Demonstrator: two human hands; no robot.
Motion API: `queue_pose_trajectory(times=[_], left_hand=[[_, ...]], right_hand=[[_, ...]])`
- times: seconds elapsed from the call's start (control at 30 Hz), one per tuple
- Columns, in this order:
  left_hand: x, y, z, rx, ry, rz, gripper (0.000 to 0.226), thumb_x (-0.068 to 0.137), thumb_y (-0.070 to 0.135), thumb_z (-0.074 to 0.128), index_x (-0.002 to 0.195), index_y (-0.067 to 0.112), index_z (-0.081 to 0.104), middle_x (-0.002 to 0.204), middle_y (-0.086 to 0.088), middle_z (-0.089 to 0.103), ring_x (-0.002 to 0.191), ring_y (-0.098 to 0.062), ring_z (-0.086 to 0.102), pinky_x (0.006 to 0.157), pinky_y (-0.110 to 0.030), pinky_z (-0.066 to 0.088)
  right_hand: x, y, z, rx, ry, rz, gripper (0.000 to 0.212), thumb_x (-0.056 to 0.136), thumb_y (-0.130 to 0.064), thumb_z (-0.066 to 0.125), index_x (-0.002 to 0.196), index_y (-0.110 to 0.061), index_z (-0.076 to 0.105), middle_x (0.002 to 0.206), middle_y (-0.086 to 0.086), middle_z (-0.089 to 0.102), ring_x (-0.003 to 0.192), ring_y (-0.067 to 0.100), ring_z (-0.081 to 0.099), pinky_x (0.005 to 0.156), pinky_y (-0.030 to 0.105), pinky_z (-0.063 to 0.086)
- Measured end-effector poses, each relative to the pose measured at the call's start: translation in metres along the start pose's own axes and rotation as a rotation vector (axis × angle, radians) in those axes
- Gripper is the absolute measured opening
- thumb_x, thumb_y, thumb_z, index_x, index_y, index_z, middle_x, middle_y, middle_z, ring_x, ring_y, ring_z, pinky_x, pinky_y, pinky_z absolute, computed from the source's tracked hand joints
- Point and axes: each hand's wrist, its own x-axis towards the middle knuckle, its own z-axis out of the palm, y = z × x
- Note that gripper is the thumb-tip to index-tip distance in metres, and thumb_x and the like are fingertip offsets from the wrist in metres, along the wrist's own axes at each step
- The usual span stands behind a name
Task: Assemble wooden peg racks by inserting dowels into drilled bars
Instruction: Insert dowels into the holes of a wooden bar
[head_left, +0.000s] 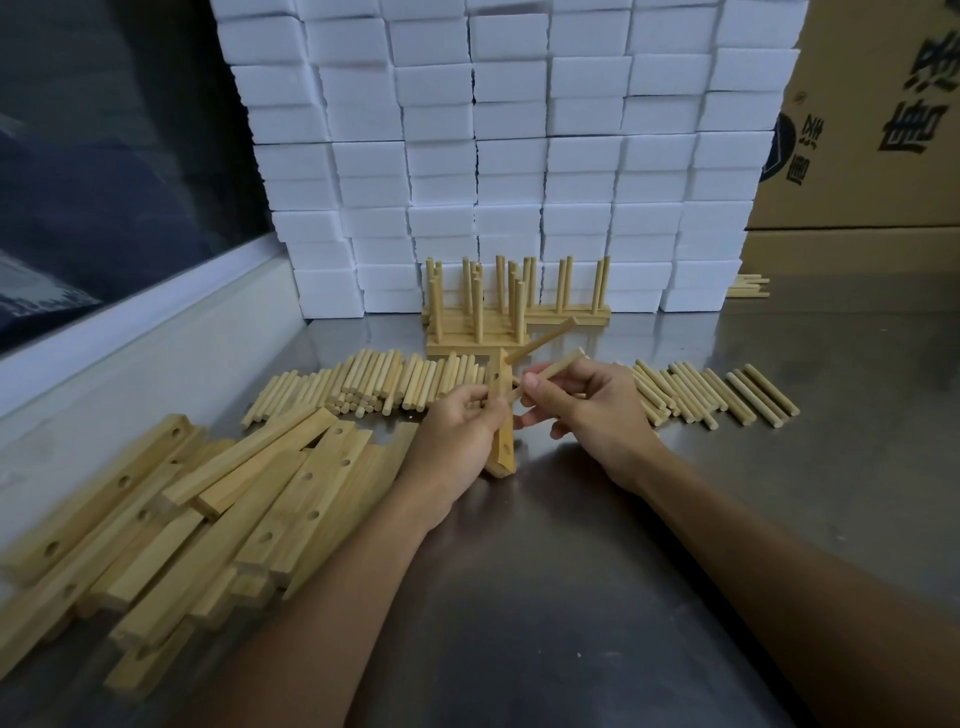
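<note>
My left hand (460, 434) grips a drilled wooden bar (503, 447) that stands on end on the steel table. One dowel (543, 340) sticks out of the bar's upper hole, pointing up and right. My right hand (587, 402) pinches a second dowel (558, 366) with its near end by the bar's middle hole. Loose dowels (374, 384) lie in a row behind my hands, with more dowels (727, 395) to the right. A pile of drilled bars (208, 514) lies at the left. Finished peg racks (493, 306) stand at the back.
A wall of stacked white foam blocks (519, 156) rises behind the racks. Cardboard boxes (872, 130) stand at the back right, with a few dowels (748, 286) beside them. A window and its sill (130, 322) run along the left. The steel table (571, 571) reflects light.
</note>
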Motion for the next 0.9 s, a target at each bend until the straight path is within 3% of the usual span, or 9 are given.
queue_pose_trajectory(times=[0.13, 0.23, 0.4, 0.5, 0.57, 0.67, 0.77, 0.9], left_hand=[[-0.001, 0.004, -0.002, -0.092, -0.026, -0.016, 0.025, 0.102, 0.021, 0.052, 0.125, 0.015, 0.061, 0.088, -0.005, 0.076, 0.067, -0.022, 0.071, 0.067, -0.041, 0.06], [0.002, 0.004, -0.003, -0.14, 0.021, -0.06, 0.03, 0.103, 0.019, 0.049, 0.131, 0.012, 0.056, 0.091, -0.006, 0.077, 0.077, -0.03, 0.073, 0.079, -0.05, 0.06], [0.002, 0.007, -0.002, -0.277, 0.076, -0.122, 0.023, 0.104, 0.015, 0.047, 0.126, 0.01, 0.052, 0.09, -0.009, 0.076, 0.081, -0.03, 0.071, 0.064, -0.037, 0.06], [0.003, 0.008, -0.003, -0.383, 0.129, -0.151, 0.022, 0.104, 0.012, 0.046, 0.121, 0.003, 0.056, 0.094, -0.017, 0.073, 0.076, -0.03, 0.071, 0.06, -0.034, 0.06], [0.003, 0.01, -0.004, -0.454, 0.154, -0.162, 0.017, 0.104, 0.01, 0.046, 0.114, 0.003, 0.057, 0.096, -0.02, 0.072, 0.072, -0.029, 0.069, 0.056, -0.033, 0.059], [0.003, 0.012, -0.006, -0.546, 0.201, -0.177, 0.012, 0.103, 0.008, 0.046, 0.099, 0.004, 0.057, 0.092, -0.022, 0.071, 0.068, -0.028, 0.067, 0.051, -0.031, 0.057], [0.004, 0.012, -0.006, -0.578, 0.221, -0.179, 0.013, 0.102, 0.006, 0.047, 0.093, 0.004, 0.057, 0.085, -0.02, 0.07, 0.061, -0.026, 0.067, 0.05, -0.029, 0.057], [0.003, 0.01, -0.007, -0.556, 0.215, -0.168, 0.01, 0.1, 0.004, 0.05, 0.095, 0.004, 0.058, 0.082, -0.017, 0.072, 0.055, -0.022, 0.069, 0.052, -0.029, 0.057]], right_hand=[[0.0, 0.0, 0.003, -0.118, -0.007, -0.028, 0.011, 0.087, -0.022, 0.074, 0.096, -0.017, 0.074, 0.084, 0.001, 0.077, 0.069, 0.022, 0.075, 0.047, 0.023, 0.051], [0.001, 0.003, 0.003, -0.193, 0.046, -0.007, 0.013, 0.09, -0.025, 0.071, 0.099, -0.015, 0.073, 0.08, -0.001, 0.076, 0.063, 0.019, 0.072, 0.048, 0.021, 0.05], [0.003, 0.01, 0.004, -0.385, 0.245, -0.045, 0.016, 0.096, -0.02, 0.06, 0.085, -0.017, 0.072, 0.066, -0.001, 0.069, 0.058, 0.01, 0.066, 0.055, 0.021, 0.052], [0.005, 0.015, 0.003, -0.676, 0.338, -0.03, 0.014, 0.095, -0.024, 0.06, 0.099, -0.019, 0.073, 0.083, -0.007, 0.07, 0.075, 0.006, 0.064, 0.073, 0.03, 0.057], [0.006, 0.017, 0.004, -0.809, 0.282, -0.032, 0.024, 0.094, -0.024, 0.06, 0.116, -0.019, 0.068, 0.104, -0.003, 0.071, 0.091, 0.008, 0.063, 0.087, 0.032, 0.054], [0.007, 0.019, 0.008, -1.082, 0.095, -0.002, 0.043, 0.094, -0.037, 0.056, 0.135, -0.026, 0.054, 0.131, -0.004, 0.06, 0.122, 0.018, 0.052, 0.107, 0.044, 0.033], [0.007, 0.023, 0.01, -1.252, -0.044, 0.028, 0.036, 0.095, -0.05, 0.046, 0.121, -0.032, 0.062, 0.131, -0.008, 0.059, 0.127, 0.017, 0.047, 0.108, 0.048, 0.022], [0.006, 0.022, 0.011, -1.324, 0.05, -0.006, 0.03, 0.094, -0.05, 0.049, 0.093, -0.029, 0.07, 0.106, -0.01, 0.066, 0.112, 0.017, 0.054, 0.103, 0.047, 0.024]])
